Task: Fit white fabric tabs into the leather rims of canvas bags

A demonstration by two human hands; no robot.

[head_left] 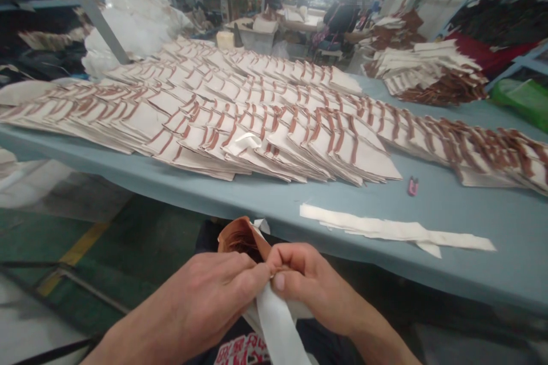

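Closely pinches one end of a white strip between left hand and right hand, thumbs nearly tip to tip. Runs lengthwise from that pinch toward 5 o'clock, flat side up, out past the bottom of the view. Has a brown bundle right against the fingers at 11 o'clock, with layered edges showing in its open mouth.

Comes in from 8 o'clock with left hand, closed, thumb laid along the strip's end; comes in from 4 o'clock with right hand, also closed, fingers curled and thumb pressed in. Cannot tell, with knuckles in the way, about any grip on the bundle itself.

Off at 2 o'clock, on the blue tabletop, some spare strips, long axis from 9 o'clock to between 3 and 4, clearly nearer to right hand than to left. Beyond them, also toward 2 o'clock, a small pink tool. At 12 o'clock, overlapping rows of cream-and-brown pieces.
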